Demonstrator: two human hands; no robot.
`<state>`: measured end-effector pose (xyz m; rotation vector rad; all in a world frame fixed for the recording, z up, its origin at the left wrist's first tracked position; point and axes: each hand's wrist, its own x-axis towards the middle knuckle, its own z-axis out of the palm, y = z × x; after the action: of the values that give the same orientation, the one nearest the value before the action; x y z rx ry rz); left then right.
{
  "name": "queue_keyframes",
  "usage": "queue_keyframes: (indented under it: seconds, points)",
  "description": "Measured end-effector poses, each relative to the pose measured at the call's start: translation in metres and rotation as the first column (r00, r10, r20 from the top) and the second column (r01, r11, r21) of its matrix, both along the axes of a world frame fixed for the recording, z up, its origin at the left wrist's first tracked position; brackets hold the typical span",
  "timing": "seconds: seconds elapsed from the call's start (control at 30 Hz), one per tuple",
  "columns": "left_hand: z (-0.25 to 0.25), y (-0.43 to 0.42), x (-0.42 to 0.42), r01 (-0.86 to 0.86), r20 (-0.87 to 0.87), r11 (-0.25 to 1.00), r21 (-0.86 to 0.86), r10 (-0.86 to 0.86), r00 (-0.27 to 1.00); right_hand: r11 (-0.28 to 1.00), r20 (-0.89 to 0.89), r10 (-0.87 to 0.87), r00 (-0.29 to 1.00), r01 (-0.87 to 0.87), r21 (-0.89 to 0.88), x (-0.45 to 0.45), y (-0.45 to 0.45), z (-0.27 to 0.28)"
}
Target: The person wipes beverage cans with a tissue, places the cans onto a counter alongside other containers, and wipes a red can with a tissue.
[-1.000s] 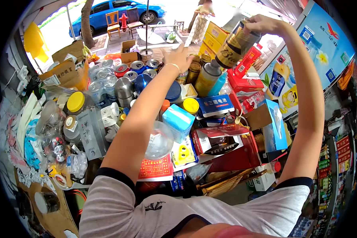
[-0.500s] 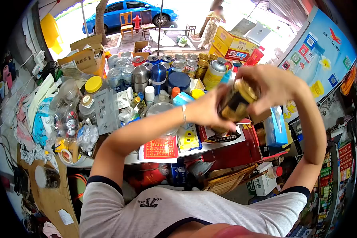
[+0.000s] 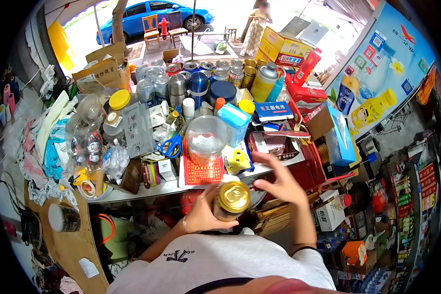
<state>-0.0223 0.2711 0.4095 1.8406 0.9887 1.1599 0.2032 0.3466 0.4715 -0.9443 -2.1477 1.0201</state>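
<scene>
Close to my chest, my left hand (image 3: pixel 203 214) is wrapped round a jar with a shiny gold lid (image 3: pixel 233 197). The jar is roughly upright, its lid turned up towards me, and its side is mostly hidden by fingers and lid. My right hand (image 3: pixel 283 182) is just right of the jar with thumb and fingers apart, holding nothing. Ahead of the jar, on the counter, are a clear round plastic tub (image 3: pixel 207 139), a red printed sheet (image 3: pixel 201 169) and a yellow smiley packet (image 3: pixel 237 159).
Drink cans (image 3: pixel 220 73), flasks (image 3: pixel 198 87) and a spray can (image 3: pixel 265 82) crowd the counter's back. Blue scissors (image 3: pixel 170 146) lie left of the tub. An open tissue box (image 3: pixel 339 137) stands at right. Below the counter's edge is a woven bamboo seat (image 3: pixel 279 218). A person (image 3: pixel 256 29) stands outside.
Both hands have come down from above the counter's right side to near my chest, bringing the jar. My right hand has let go of it; my left still holds it.
</scene>
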Motion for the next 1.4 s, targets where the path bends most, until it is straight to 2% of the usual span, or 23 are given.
queue_keyframes:
  seconds: [0.07, 0.1, 0.13, 0.17, 0.23, 0.4, 0.47, 0.53, 0.6, 0.63, 0.67, 0.73, 0.87, 0.97, 1.0, 1.07, 1.1, 1.2, 1.27, 1.33, 1.4]
  points:
    - [-0.004, -0.006, -0.009, 0.037, 0.151, 0.995, -0.091, -0.023, 0.988, 0.954, -0.256, 0.006, 0.967, -0.082, -0.287, -0.017, -0.012, -0.037]
    - [-0.010, -0.008, -0.013, 0.076, 0.203, 0.989, -0.128, -0.049, 0.978, 0.890, -0.440, -0.027, 0.898, -0.179, -0.419, -0.028, -0.019, -0.047]
    - [-0.015, -0.010, -0.017, 0.117, 0.257, 0.980, -0.163, -0.073, 0.964, 0.869, -0.499, -0.047, 0.865, -0.211, -0.447, -0.036, -0.025, -0.061]
    - [-0.014, -0.013, -0.020, 0.114, 0.253, 0.980, -0.164, -0.070, 0.965, 0.854, -0.514, -0.065, 0.855, -0.219, -0.472, -0.045, -0.034, -0.067]
    - [-0.012, -0.019, -0.025, 0.187, 0.367, 0.958, -0.216, -0.098, 0.925, 0.848, -0.542, -0.109, 0.833, -0.207, -0.489, -0.057, -0.049, -0.078]
    - [-0.026, -0.032, -0.027, 0.226, 0.430, 0.948, -0.224, -0.112, 0.896, 0.858, -0.537, -0.204, 0.819, -0.115, -0.500, -0.063, -0.069, -0.091]
    - [-0.041, -0.037, -0.023, 0.269, 0.358, 0.914, -0.303, -0.153, 0.921, 0.898, -0.328, -0.202, 0.923, 0.041, -0.439, -0.059, -0.079, -0.095]
    - [-0.039, -0.044, -0.017, 0.286, 0.380, 0.907, -0.308, -0.159, 0.911, 0.913, -0.316, -0.185, 0.931, 0.044, -0.405, -0.058, -0.085, -0.099]
    - [-0.033, -0.049, -0.013, 0.287, 0.385, 0.914, -0.288, -0.164, 0.908, 0.884, -0.410, -0.296, 0.863, 0.084, -0.461, -0.063, -0.088, -0.098]
    - [-0.034, -0.051, -0.011, 0.292, 0.418, 0.916, -0.274, -0.160, 0.894, 0.864, -0.421, -0.350, 0.837, 0.116, -0.489, -0.060, -0.087, -0.107]
    - [-0.036, -0.051, -0.013, 0.314, 0.370, 0.912, -0.265, -0.204, 0.906, 0.816, -0.404, -0.417, 0.814, 0.139, -0.561, -0.056, -0.086, -0.119]
    - [-0.038, -0.054, -0.012, 0.324, 0.398, 0.897, -0.302, -0.190, 0.898, 0.728, -0.439, -0.474, 0.763, 0.060, -0.683, -0.058, -0.088, -0.120]
    - [-0.038, -0.050, -0.012, 0.332, 0.357, 0.887, -0.321, -0.211, 0.910, 0.719, -0.430, -0.540, 0.723, 0.132, -0.682, -0.062, -0.095, -0.127]
    - [-0.038, -0.048, -0.003, 0.350, 0.348, 0.878, -0.326, -0.233, 0.908, 0.829, -0.554, -0.457, 0.696, 0.107, -0.550, -0.053, -0.101, -0.121]
    - [-0.037, -0.046, 0.001, 0.361, 0.323, 0.879, -0.312, -0.259, 0.910, 0.825, -0.551, -0.467, 0.691, 0.117, -0.552, -0.047, -0.102, -0.122]
    - [-0.032, -0.044, 0.013, 0.382, 0.298, 0.875, -0.296, -0.296, 0.908, 0.810, -0.561, -0.555, 0.614, 0.247, -0.531, -0.033, -0.103, -0.120]
    - [-0.026, -0.044, 0.020, 0.407, 0.317, 0.867, -0.289, -0.314, 0.895, 0.736, -0.534, -0.662, 0.526, 0.322, -0.596, -0.024, -0.104, -0.115]
    - [-0.027, -0.047, 0.041, 0.451, 0.292, 0.844, -0.290, -0.370, 0.882, 0.715, -0.664, -0.699, 0.266, 0.294, -0.635, 0.010, -0.111, -0.117]
    - [-0.031, -0.049, 0.057, 0.468, 0.251, 0.832, -0.297, -0.405, 0.879, 0.701, -0.649, -0.713, 0.267, 0.305, -0.645, 0.029, -0.124, -0.108]
    - [-0.032, -0.053, 0.077, 0.558, 0.333, 0.755, -0.344, -0.457, 0.825, 0.706, -0.633, -0.708, 0.314, 0.294, -0.644, 0.049, -0.140, -0.113]
    - [-0.029, -0.063, 0.101, 0.587, 0.379, 0.734, -0.342, -0.464, 0.801, 0.699, -0.612, -0.714, 0.339, 0.303, -0.648, 0.068, -0.156, -0.122]
